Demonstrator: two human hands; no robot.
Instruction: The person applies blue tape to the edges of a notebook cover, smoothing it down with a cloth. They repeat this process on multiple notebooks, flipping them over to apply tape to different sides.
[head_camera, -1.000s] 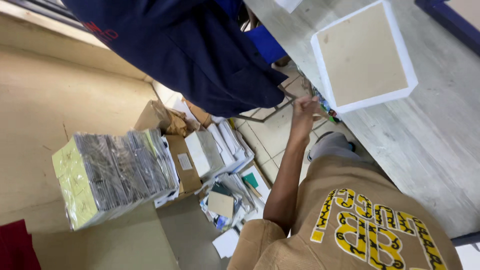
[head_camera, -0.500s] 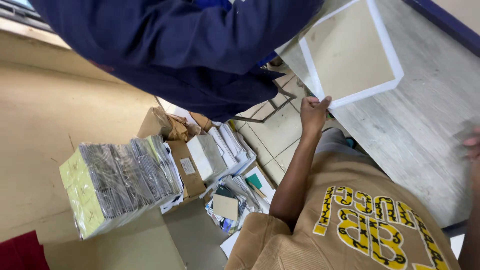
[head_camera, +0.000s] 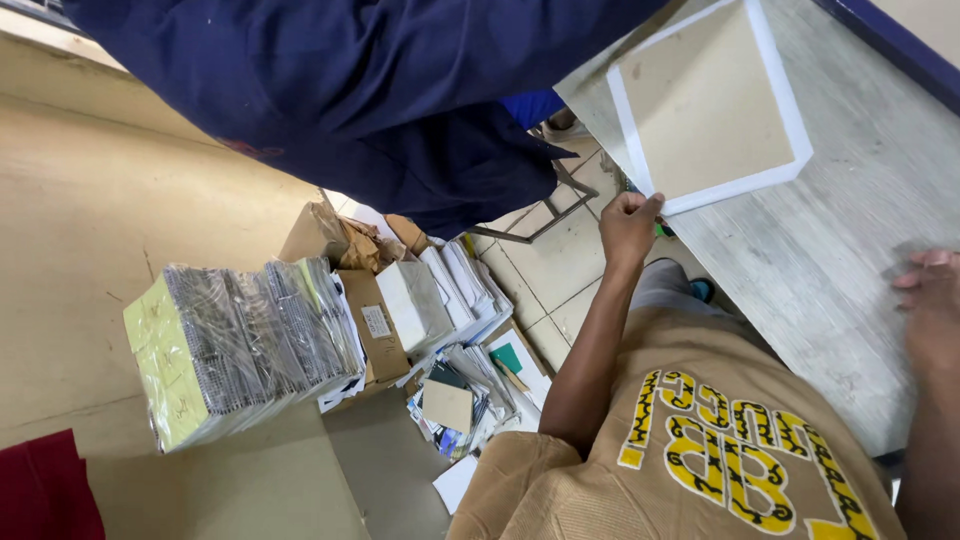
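Tan board (head_camera: 708, 100), white-edged, lies flat on our grey table (head_camera: 850, 270); our left hand (head_camera: 628, 222) pinches its overhanging corner. Our right hand (head_camera: 932, 300) rests spread, well apart. Tugging that corner could, we judge, slide it off.

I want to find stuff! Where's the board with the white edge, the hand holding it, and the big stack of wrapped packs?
Board (head_camera: 710, 100), head view, tan middle.
Left hand (head_camera: 628, 225), head view, back of hand.
Stack (head_camera: 240, 345), head view, wrapped side.
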